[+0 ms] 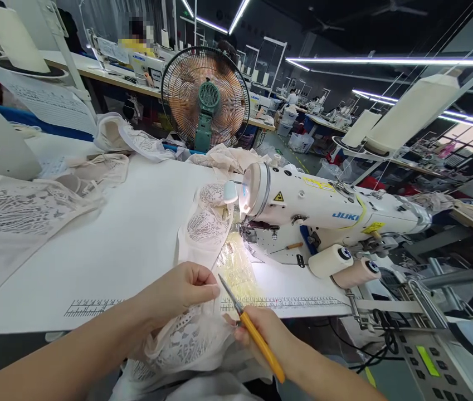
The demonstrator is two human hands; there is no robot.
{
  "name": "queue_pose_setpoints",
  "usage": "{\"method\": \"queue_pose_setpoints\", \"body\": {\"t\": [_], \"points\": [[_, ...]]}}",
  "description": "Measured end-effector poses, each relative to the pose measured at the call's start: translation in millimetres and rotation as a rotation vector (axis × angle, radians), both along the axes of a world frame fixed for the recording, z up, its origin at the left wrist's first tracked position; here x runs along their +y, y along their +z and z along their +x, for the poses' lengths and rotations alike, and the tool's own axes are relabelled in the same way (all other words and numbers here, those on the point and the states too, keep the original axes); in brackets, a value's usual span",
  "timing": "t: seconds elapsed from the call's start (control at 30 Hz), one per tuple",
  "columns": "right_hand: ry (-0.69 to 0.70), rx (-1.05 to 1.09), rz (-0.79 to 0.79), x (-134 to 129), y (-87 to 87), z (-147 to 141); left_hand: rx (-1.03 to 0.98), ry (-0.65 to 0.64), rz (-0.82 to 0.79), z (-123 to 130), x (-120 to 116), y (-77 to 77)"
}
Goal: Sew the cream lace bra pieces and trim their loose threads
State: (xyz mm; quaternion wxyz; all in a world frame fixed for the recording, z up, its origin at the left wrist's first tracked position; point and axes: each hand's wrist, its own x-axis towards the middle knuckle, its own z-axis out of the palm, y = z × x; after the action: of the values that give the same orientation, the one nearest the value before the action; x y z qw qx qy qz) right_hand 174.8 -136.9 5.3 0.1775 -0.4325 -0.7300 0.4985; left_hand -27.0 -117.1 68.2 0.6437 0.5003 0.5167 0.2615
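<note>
My left hand (pixel 190 287) is closed in a pinch on the edge of a white lace bra (pixel 190 340), close to the table's front edge. The bra hangs partly over that edge towards my lap, while another lace cup section (pixel 206 223) lies up beside the needle area. In my right hand (pixel 261 328) is a pair of scissors (pixel 263 345) with an orange handle, seen nearly edge-on. Its grey tip points up and left, just right of my left fingertips. Whether the blades are apart I cannot tell.
A white sewing machine (pixel 303 195) stands right of the cloth, with two thread cones (pixel 330 262) beside it. Yellowish clear film (pixel 238 267) covers the table by the needle. More lace bras (pixel 23 211) lie left. A large fan (pixel 205 97) stands behind; a ruler strip (pixel 294 302) marks the front.
</note>
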Motion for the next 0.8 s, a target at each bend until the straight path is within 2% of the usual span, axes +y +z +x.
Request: {"method": "queue_pose_setpoints", "body": {"t": [0.1,0.23,0.3,0.4,0.53,0.67,0.8], "points": [[-0.084,0.049,0.051,4,10.7,3,0.011,0.039,0.046,-4,-7,-0.7],[-0.158,0.196,0.120,7,25.5,-2,0.001,0.151,0.139,-13,-17,-2.3],[-0.128,0.242,0.122,5,23.4,-10,-0.012,0.216,0.214,-17,-21,-0.9],[-0.093,0.182,0.138,1,9.3,-24,-0.011,0.313,0.352,-20,-28,5.8],[-0.016,0.046,0.293,-1,-4.6,-29,0.045,0.563,0.398,-19,-40,17.3],[0.089,-0.059,0.334,2,1.7,-15,0.122,0.773,0.374,-26,-49,17.5],[0.176,-0.096,0.286,4,9.4,3,0.117,0.853,0.403,-35,-54,12.9]]}}
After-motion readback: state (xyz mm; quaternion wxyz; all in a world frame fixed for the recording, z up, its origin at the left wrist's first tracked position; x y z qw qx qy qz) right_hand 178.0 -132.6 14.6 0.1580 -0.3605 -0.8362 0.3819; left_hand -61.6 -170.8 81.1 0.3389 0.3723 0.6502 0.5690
